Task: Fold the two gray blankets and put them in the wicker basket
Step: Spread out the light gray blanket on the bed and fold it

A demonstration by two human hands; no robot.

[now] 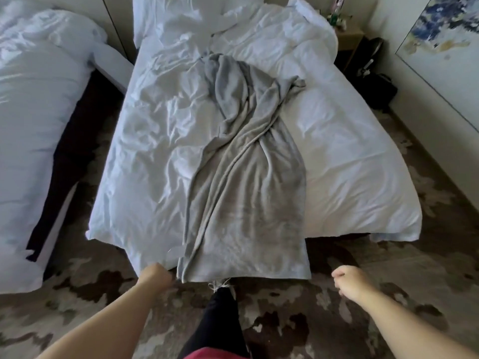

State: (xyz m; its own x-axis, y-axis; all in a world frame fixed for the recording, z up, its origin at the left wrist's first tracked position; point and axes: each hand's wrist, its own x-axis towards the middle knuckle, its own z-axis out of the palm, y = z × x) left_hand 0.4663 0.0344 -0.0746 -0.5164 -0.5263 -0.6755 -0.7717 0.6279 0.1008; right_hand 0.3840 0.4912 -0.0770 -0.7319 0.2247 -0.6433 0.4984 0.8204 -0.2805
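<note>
Gray blanket twisted lengthwise on bed, near end over foot edge, likely for spreading. Left hand grips near-left corner; right hand loosely curled, empty, apart.

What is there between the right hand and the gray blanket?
In the head view, only patterned carpet lies between the right hand and the near right corner of the gray blanket; they do not touch.

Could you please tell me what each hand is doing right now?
Left hand: grips the blanket by its corner.
Right hand: loosely curled, holding nothing.
</note>
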